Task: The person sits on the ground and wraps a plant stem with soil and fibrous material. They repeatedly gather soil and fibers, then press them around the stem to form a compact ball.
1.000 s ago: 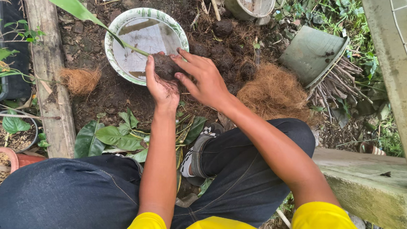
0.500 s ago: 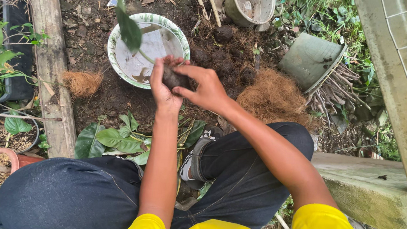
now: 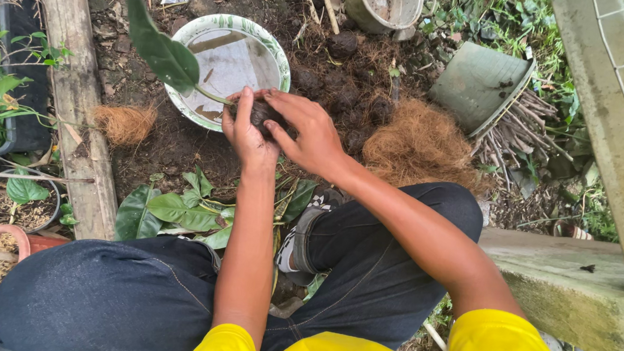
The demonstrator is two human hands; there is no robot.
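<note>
While crouched over soil | left hand [image 3: 246, 134] and right hand [image 3: 309, 134] both cup plant's dark root ball [image 3: 263, 111] | bowl [image 3: 272, 50] just behind

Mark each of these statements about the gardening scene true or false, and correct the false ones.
1. Both hands, the left hand and the right hand, clasp a dark root ball. True.
2. The white bowl lies by the person's knees. False: it lies beyond the hands, on the soil.
3. A large green leaf rises from the root ball over the bowl. True.
4. The grey-green pot stands upright. False: it lies tipped on its side.
5. A heap of brown coconut fibre lies right of the hands. True.
</note>
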